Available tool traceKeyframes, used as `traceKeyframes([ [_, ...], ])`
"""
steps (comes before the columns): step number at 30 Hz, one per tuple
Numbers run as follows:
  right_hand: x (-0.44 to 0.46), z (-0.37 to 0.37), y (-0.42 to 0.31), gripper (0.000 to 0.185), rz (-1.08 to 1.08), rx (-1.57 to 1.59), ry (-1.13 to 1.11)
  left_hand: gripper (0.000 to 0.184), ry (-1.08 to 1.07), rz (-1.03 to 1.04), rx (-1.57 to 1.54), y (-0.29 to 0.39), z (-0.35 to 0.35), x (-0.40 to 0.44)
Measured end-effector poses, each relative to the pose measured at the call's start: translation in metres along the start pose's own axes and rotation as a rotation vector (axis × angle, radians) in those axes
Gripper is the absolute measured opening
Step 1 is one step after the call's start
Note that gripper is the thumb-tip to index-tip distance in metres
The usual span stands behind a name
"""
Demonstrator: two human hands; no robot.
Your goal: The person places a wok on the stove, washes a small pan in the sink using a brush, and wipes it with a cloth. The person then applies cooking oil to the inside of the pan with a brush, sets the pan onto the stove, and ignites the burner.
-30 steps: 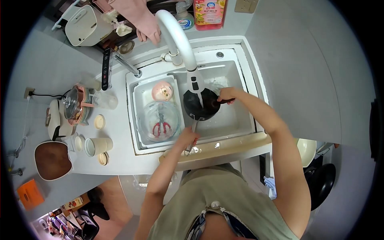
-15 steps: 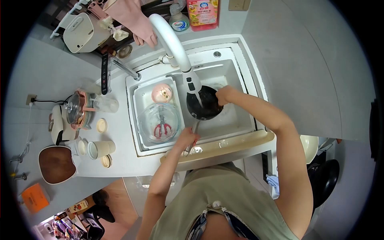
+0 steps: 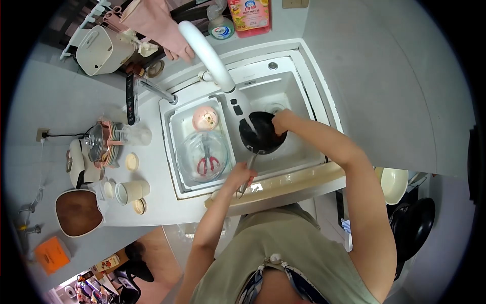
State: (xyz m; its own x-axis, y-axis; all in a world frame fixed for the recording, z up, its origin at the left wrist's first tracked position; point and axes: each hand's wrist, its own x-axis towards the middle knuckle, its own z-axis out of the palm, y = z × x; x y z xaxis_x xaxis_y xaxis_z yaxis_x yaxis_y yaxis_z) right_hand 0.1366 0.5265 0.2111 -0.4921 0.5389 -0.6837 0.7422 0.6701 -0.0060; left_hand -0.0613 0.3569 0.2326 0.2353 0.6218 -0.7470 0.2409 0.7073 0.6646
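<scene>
My left hand (image 3: 241, 175) is closed round the metal handle of a small black pan (image 3: 257, 133). The pan is over the right basin of the sink (image 3: 304, 150), its open side toward me. My right hand (image 3: 281, 122) is curled at the pan's right inner side; its fingertips, and anything they hold, are hidden. Water runs into the pan from the white faucet (image 3: 209, 55). In the left basin sit a clear glass bowl (image 3: 188, 161) with a red-ended whisk (image 3: 206, 162) and a pink round item (image 3: 205, 118).
A cream splash strip (image 3: 298, 181) lines the sink's front edge. On the left counter stand a cream cup (image 3: 132, 192), several lids and a brown-topped container (image 3: 78, 213). Behind the faucet hang pink gloves (image 3: 157, 25), near a soap bottle (image 3: 221, 28) and a pink detergent bottle (image 3: 250, 17).
The view has shifted slightly. The pan sits a little lower and more to the right under the faucet, with my left hand still on its handle and my right hand at its inside.
</scene>
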Motion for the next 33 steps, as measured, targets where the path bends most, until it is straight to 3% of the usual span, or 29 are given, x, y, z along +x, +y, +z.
traceKeyframes([
  [3,-0.019,-0.026,-0.008,0.031,0.047,0.48,-0.322,0.013,-0.024,-0.072,-0.032,-0.003,0.007,0.008],
  [7,0.023,0.02,-0.027,0.035,0.108,0.302,0.309,0.014,-0.038,-0.048,-0.146,-0.006,0.008,0.0],
  [11,0.046,0.04,-0.015,0.028,0.281,0.137,0.386,0.017,-0.031,-0.093,-0.197,0.002,0.002,-0.012],
  [14,0.029,0.023,-0.006,0.027,0.252,0.185,0.317,0.021,-0.07,-0.11,-0.292,-0.001,-0.001,-0.016],
  [20,0.006,0.01,0.009,0.033,-0.112,0.387,0.405,0.018,-0.126,-0.097,-0.361,0.001,-0.005,-0.017],
  [23,-0.004,-0.012,0.006,0.038,-0.257,0.261,0.249,0.016,-0.108,-0.087,-0.346,0.003,-0.01,-0.01],
  [26,-0.012,-0.028,0.018,0.033,-0.142,0.356,-0.105,0.014,-0.064,-0.042,-0.163,0.0,-0.015,-0.008],
  [27,-0.01,-0.032,0.023,0.03,-0.101,0.336,-0.195,0.013,-0.049,-0.022,-0.077,-0.001,-0.015,-0.008],
  [30,0.008,-0.039,0.028,0.028,-0.083,-0.26,-0.061,0.012,-0.026,0.016,0.04,-0.002,-0.008,-0.01],
  [31,0.016,-0.043,0.025,0.026,0.014,-0.352,-0.095,0.012,-0.032,0.017,0.052,-0.001,-0.003,-0.011],
  [33,0.022,-0.048,0.015,0.021,0.024,-0.43,0.128,0.012,-0.043,0.031,0.075,0.003,0.009,-0.011],
])
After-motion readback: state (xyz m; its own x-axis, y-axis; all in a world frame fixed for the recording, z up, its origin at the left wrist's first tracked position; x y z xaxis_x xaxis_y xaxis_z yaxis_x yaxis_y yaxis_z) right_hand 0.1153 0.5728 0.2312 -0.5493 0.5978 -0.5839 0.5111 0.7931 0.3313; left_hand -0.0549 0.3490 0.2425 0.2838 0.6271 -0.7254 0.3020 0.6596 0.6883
